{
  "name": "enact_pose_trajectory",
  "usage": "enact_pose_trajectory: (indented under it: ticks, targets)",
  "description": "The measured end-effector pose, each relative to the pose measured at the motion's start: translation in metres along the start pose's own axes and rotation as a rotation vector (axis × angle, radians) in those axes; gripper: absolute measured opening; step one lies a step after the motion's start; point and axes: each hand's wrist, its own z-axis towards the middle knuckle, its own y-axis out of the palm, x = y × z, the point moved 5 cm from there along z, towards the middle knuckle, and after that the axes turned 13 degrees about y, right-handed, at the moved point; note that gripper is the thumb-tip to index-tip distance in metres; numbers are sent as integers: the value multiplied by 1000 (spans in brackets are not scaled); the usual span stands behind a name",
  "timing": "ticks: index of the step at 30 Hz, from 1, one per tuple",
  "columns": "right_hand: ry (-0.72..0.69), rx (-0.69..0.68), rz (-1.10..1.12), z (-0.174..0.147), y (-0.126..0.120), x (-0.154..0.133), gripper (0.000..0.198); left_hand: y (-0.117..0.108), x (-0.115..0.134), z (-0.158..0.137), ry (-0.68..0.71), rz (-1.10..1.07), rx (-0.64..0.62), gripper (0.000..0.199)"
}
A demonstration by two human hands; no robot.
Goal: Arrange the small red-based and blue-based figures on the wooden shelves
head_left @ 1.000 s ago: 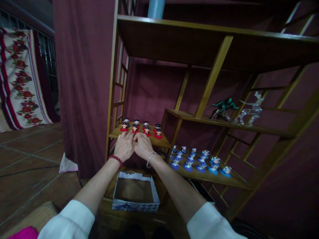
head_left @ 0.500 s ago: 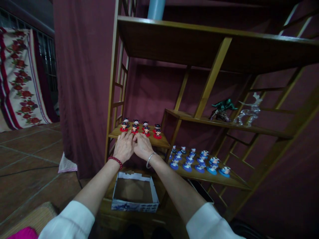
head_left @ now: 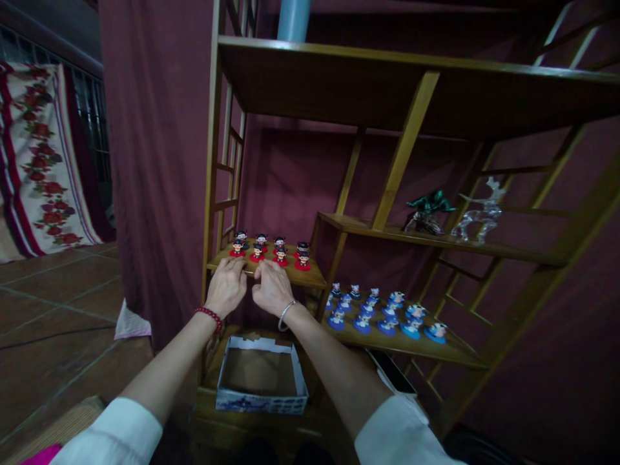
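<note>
Several small figurines on red bases (head_left: 269, 248) stand in two rows on a small wooden shelf (head_left: 310, 279). My left hand (head_left: 225, 287) and my right hand (head_left: 272, 289) rest side by side at that shelf's front edge, just short of the figurines, fingers loosely spread and holding nothing. A small gap separates the two hands. A red bead bracelet circles my left wrist and a silver bangle my right.
Several figurines on blue bases (head_left: 382, 313) fill a lower shelf to the right. Below my arms lies an open cardboard box (head_left: 261, 376). A green figure (head_left: 429, 210) and a clear glass deer (head_left: 479, 213) stand on a higher shelf. A maroon curtain (head_left: 155, 161) hangs left.
My two hands, pressed together before, have drawn slightly apart and shifted a little left and down. The view has shifted slightly too.
</note>
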Motion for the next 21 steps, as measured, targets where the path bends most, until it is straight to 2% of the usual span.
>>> enact_pose_trajectory:
  ticks: [4,8,13,21]
  targets:
    - [3,-15,-2,0,-1,-1,24,-6,-5,-2,-57,73,75,32]
    - [7,-12,-5,0,-3,-2,24,-5,-4,1,-93,177,54,35]
    - [3,-12,0,-1,-4,-1,24,1,-10,9,-184,252,-96,40]
    - [0,-10,-6,-1,-5,-1,24,8,-18,21,-202,256,-332,44]
